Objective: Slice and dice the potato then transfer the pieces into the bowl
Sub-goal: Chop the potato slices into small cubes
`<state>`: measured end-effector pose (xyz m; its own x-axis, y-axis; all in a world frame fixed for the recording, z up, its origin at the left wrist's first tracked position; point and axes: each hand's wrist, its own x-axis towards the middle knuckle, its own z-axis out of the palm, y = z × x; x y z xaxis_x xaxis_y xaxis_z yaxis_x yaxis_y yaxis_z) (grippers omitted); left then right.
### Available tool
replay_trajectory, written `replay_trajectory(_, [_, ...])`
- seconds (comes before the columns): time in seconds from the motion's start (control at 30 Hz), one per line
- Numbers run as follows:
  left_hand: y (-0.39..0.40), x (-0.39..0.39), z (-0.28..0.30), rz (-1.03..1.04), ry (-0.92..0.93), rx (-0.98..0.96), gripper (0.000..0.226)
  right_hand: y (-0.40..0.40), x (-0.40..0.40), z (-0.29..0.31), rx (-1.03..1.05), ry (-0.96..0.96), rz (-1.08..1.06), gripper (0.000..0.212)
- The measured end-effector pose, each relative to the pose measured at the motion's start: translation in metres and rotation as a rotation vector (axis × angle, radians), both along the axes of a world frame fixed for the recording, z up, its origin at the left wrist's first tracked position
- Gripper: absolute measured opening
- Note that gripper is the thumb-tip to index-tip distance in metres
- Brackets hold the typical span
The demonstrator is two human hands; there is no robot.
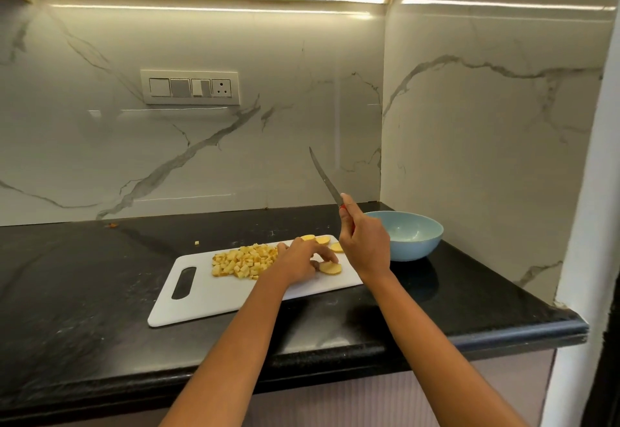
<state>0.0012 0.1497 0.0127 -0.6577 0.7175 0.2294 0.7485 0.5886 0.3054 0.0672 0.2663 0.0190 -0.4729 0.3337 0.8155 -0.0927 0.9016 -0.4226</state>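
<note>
A white cutting board [214, 296] lies on the black counter. On it sits a heap of diced potato [243, 260]. A round potato slice [330, 268] lies near the board's right end, and my left hand [302, 260] pinches it between thumb and fingers. More slices [322, 240] lie at the board's far right corner. My right hand [364, 242] grips a knife [323, 176] by its red handle, raised above the board with the blade pointing up and left. A light blue bowl [407, 235] stands to the right of the board and looks empty.
The black counter [84, 292] ends in a rounded front edge. Marble walls close off the back and right side; the bowl sits in that corner. A switch panel [190, 88] is on the back wall. A stray potato bit [197, 242] lies left of the board.
</note>
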Motion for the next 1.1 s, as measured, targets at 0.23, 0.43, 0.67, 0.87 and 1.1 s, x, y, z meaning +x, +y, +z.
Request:
replay_trajectory(0.23, [-0.004, 0.002, -0.001, 0.049, -0.018, 0.101, 0.032, -0.002, 0.003, -0.001, 0.03, -0.147, -0.024, 0.041])
replay_trajectory(0.43, [-0.01, 0.005, -0.007, 0.063, -0.048, 0.109, 0.044, -0.008, 0.013, 0.0, 0.02, -0.267, -0.065, 0.036])
replay_trajectory(0.67, [-0.018, 0.006, -0.008, 0.104, -0.018, 0.133, 0.031, -0.032, 0.049, -0.009, 0.126, -0.518, -0.188, 0.023])
replay_trajectory(0.87, [-0.02, 0.008, -0.011, 0.155, 0.016, 0.171, 0.029, -0.04, 0.072, -0.014, 0.128, -0.697, -0.213, 0.021])
replay_trajectory(1.1, [-0.018, 0.006, -0.011, 0.212, 0.005, 0.162, 0.028, -0.049, 0.084, -0.011, 0.164, -0.74, -0.161, 0.023])
